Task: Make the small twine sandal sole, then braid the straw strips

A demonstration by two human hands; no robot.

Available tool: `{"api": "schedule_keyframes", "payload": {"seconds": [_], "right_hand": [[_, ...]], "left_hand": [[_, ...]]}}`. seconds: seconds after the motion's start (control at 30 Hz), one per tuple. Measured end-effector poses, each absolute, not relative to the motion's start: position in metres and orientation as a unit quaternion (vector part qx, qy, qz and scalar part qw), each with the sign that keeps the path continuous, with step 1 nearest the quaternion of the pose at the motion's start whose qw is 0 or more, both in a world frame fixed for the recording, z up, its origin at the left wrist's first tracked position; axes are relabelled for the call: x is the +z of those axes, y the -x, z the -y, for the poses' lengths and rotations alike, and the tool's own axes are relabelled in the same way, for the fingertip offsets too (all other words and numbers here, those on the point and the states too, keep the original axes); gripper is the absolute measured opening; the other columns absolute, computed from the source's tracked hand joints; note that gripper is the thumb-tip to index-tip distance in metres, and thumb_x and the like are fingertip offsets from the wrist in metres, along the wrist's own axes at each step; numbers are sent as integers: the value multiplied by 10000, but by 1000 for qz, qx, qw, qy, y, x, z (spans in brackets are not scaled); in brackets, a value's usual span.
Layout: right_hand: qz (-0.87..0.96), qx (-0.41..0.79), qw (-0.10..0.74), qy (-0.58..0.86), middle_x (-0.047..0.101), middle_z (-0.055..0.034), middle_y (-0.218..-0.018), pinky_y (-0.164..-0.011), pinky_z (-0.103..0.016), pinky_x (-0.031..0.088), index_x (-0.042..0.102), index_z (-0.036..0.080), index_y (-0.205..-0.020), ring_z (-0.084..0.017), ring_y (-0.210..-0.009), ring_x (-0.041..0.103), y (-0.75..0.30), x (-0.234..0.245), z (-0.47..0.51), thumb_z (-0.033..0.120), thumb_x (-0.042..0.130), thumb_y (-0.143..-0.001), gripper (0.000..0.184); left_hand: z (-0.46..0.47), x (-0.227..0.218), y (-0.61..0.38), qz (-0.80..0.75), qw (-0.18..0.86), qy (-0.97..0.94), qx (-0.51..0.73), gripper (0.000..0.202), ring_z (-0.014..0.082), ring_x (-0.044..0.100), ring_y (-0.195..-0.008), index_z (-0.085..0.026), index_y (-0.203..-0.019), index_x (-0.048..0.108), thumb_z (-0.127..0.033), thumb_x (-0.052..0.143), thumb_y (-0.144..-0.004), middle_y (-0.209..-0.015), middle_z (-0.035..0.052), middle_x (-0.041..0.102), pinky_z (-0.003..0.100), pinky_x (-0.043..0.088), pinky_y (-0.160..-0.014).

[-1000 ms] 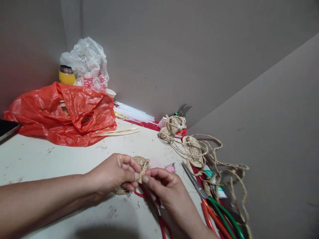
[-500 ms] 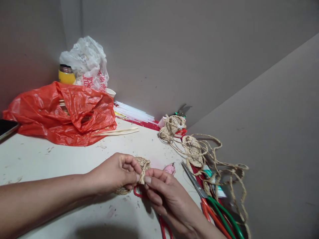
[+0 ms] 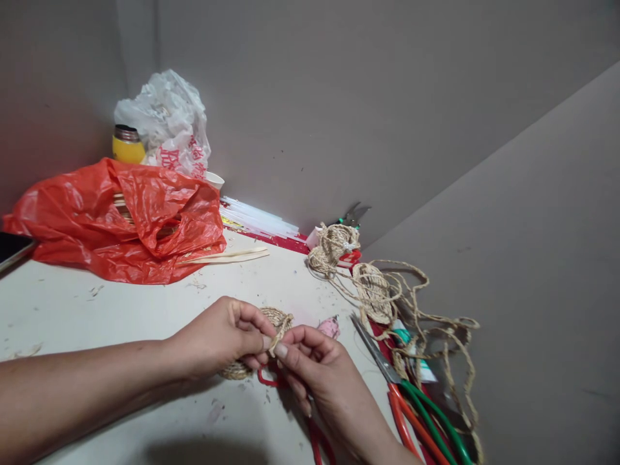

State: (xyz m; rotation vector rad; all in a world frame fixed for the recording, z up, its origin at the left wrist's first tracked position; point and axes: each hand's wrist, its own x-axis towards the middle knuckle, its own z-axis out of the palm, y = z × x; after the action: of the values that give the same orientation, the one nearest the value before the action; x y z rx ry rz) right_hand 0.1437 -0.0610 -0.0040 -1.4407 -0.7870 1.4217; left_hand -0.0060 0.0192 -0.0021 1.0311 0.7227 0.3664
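Note:
My left hand (image 3: 217, 339) is closed round a small woven straw basket (image 3: 271, 316) held just above the white table (image 3: 97, 310). My right hand (image 3: 314, 368) pinches a short straw strand (image 3: 279, 332) that sticks out of the basket's rim, thumb and forefinger meeting the left thumb there. Most of the basket is hidden under my left fingers. Red scissor handles (image 3: 266, 380) lie on the table below both hands.
A red plastic bag (image 3: 126, 219), a white bag (image 3: 167, 123) and a yellow jar (image 3: 126, 145) sit at the back left. Coils of straw rope (image 3: 372, 294), pliers (image 3: 356, 214), large scissors (image 3: 387, 368) with red and green handles and clear sticks (image 3: 261, 219) lie to the right, against brown cardboard walls.
My right hand's fingers have shifted slightly on the strand, which now stands thinner and more twisted. The hands stay in the same place.

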Motion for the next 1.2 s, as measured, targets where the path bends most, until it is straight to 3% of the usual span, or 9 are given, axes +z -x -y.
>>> {"api": "schedule_keyframes", "payload": {"seconds": [0.27, 0.5, 0.7, 0.87, 1.2], "right_hand": [[342, 535, 472, 611, 466, 79, -388, -310, -128, 225, 601, 142, -699, -19, -306, 327, -143, -2, 58, 399, 757, -671, 302], [321, 545, 454, 627, 511, 46, -386, -347, -142, 285, 704, 117, -808, -34, -328, 391, -151, 1, 66, 370, 767, -670, 294], [269, 569, 487, 605, 558, 26, -425, -329, -128, 276, 702, 103, -781, -22, -309, 387, -148, 6, 63, 339, 786, -644, 285], [231, 628, 489, 560, 578, 11, -501, -329, -116, 307, 678, 88, -695, -16, -347, 397, -143, 6, 59, 312, 799, -629, 263], [129, 677, 526, 498, 557, 13, -624, -432, -129, 382, 645, 123, -846, -35, -481, 430, -140, -1, 65, 175, 787, -661, 238]], "left_hand": [[-17, 2, 6, -348, 809, -441, 175, 235, 79, 545, -492, -120, -756, 601, -271, 729, -628, -541, 0, 616, 197, 404, -529], [-19, 0, 6, -350, 795, -451, 203, 196, 81, 523, -479, -124, -744, 584, -240, 702, -638, -501, -11, 587, 206, 382, -519], [-17, -1, 5, -314, 763, -524, 212, 170, 73, 505, -543, -133, -818, 562, -193, 656, -689, -632, -17, 579, 202, 361, -528], [-12, 3, 6, -308, 744, -546, 231, 258, 79, 508, -548, -194, -938, 442, -142, 587, -731, -678, -43, 572, 203, 360, -519], [-20, 0, 8, -301, 771, -524, 202, 321, 90, 511, -507, -213, -965, 397, -167, 603, -722, -635, -52, 559, 214, 362, -501]]}}
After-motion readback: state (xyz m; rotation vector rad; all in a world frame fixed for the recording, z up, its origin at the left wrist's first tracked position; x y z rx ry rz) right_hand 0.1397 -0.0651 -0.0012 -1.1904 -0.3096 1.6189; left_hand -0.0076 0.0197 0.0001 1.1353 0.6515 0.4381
